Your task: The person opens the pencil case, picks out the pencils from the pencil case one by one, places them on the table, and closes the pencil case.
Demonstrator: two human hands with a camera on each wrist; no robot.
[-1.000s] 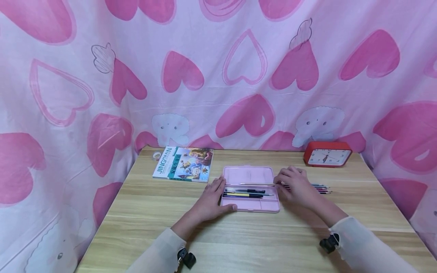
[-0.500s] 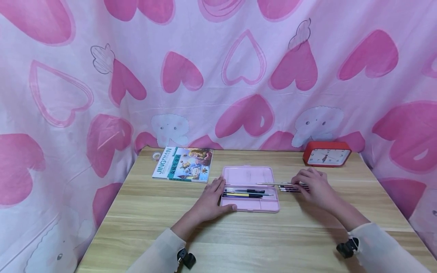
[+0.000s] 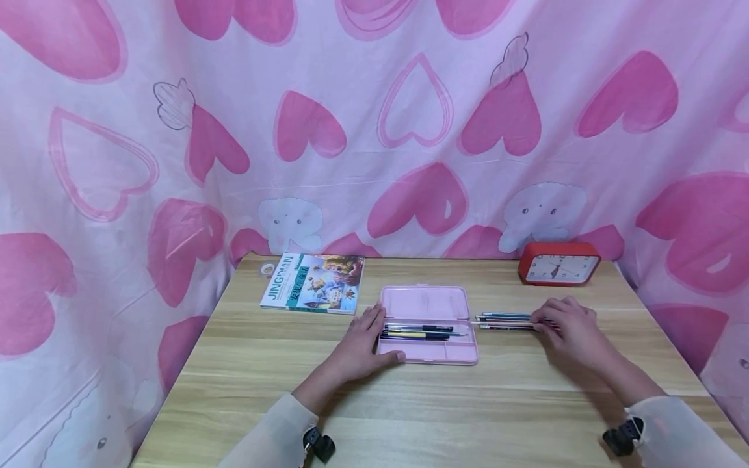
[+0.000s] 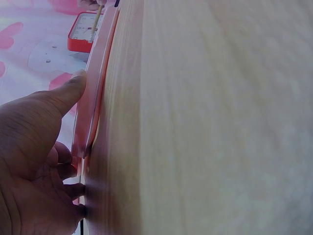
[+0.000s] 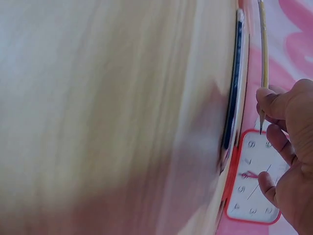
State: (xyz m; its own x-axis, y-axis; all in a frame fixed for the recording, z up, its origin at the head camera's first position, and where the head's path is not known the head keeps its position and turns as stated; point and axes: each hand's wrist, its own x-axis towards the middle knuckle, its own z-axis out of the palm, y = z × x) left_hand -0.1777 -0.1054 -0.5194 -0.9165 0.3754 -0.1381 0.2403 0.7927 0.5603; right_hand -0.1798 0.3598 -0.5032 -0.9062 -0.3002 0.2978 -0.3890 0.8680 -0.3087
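A pink pencil case (image 3: pixel 424 302) lies with its lid laid back on the table, several pens (image 3: pixel 418 336) in its long compartment. My left hand (image 3: pixel 363 344) rests at the case's left end, fingers along the side and thumb at the front edge; the left wrist view shows the thumb (image 4: pixel 73 90) against the case wall. To the right of the case, my right hand (image 3: pixel 570 328) pinches a light wooden pencil (image 5: pixel 264 54) between thumb and fingers, its point downward in the right wrist view. Several dark pencils (image 3: pixel 504 317) lie on the table below that hand, their right ends hidden by it.
A red alarm clock (image 3: pixel 560 264) stands at the back right of the wooden table (image 3: pixel 409 416). At the back left lie a picture-covered book (image 3: pixel 316 283) and a small roll of tape (image 3: pixel 267 269). A pink heart-patterned curtain (image 3: pixel 328 58) hangs behind.
My right hand has moved right, drawing the pinched pencil away from over the case, and the pencils on the table now show to its left. The left hand has stayed put.
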